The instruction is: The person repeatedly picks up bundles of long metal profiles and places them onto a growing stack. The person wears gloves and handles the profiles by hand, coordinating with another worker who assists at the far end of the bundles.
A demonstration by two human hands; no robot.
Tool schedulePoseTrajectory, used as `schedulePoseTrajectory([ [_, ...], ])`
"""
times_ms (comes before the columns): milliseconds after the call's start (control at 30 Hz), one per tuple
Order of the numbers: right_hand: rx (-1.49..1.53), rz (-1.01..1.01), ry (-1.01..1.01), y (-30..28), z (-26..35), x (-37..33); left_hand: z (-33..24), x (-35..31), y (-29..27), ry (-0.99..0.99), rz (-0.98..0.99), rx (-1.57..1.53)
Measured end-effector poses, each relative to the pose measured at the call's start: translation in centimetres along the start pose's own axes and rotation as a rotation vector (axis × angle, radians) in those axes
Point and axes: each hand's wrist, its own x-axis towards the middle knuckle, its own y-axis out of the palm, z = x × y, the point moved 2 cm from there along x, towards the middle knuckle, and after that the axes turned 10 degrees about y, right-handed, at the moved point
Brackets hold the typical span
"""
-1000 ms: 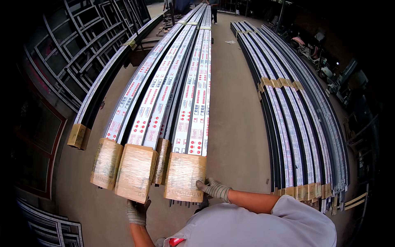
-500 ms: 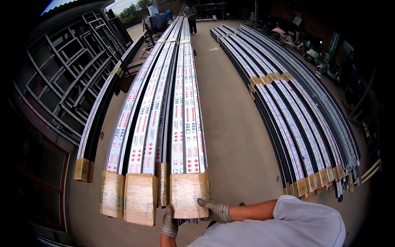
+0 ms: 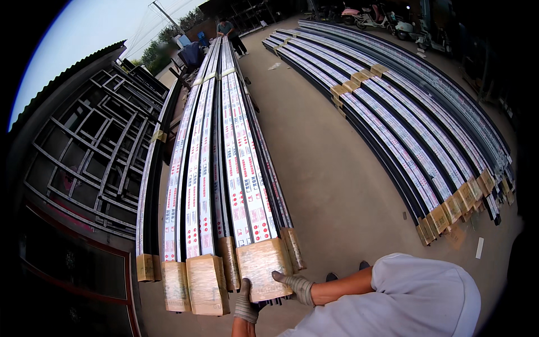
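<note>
My left hand [image 3: 245, 303], in a grey work glove, is closed on the lower left corner of a wrapped bundle of long profiles [image 3: 247, 185]. On its right corner my right hand [image 3: 297, 286] grips with the thumb on top; the fingers of both hands are partly hidden beneath. Brown cardboard and clear film [image 3: 264, 269] cover this end, and dark profile ends poke out below. To its left lie two more bundles with wrapped ends [image 3: 206, 283] [image 3: 176, 286]. Along its right side runs a lower, darker bundle [image 3: 292, 247].
At the far end a person [image 3: 225, 29] stands with hands at the bundles. More bundles [image 3: 387, 135] lie on the floor to the right, with parked scooters [image 3: 373, 18] behind. Welded metal frames [image 3: 95, 140] lean at the left, beside a single long bundle [image 3: 147, 224].
My view has swung and tilted, showing more sky at the left. The held bundle's end now sits further left over the darker bundle, which shows more. Both hands keep their grip.
</note>
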Motion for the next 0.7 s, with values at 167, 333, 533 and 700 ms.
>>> schedulePoseTrajectory([
  [167,-0.04,-0.049,-0.015,1.5,0.8,-3.9,-0.5,-1.2,1.0,0.031,0.003,0.009],
  [333,-0.219,-0.181,-0.35,1.1,1.2,-4.0,0.1,-1.7,3.0,0.042,0.122,-0.212],
  [533,-0.189,-0.247,-0.396,0.4,3.7,-9.5,1.8,-1.9,6.6,-0.011,0.192,-0.204],
  [700,-0.219,-0.333,-0.383,-4.8,6.1,-11.0,5.0,-0.5,11.6,-0.045,0.31,-0.195],
])
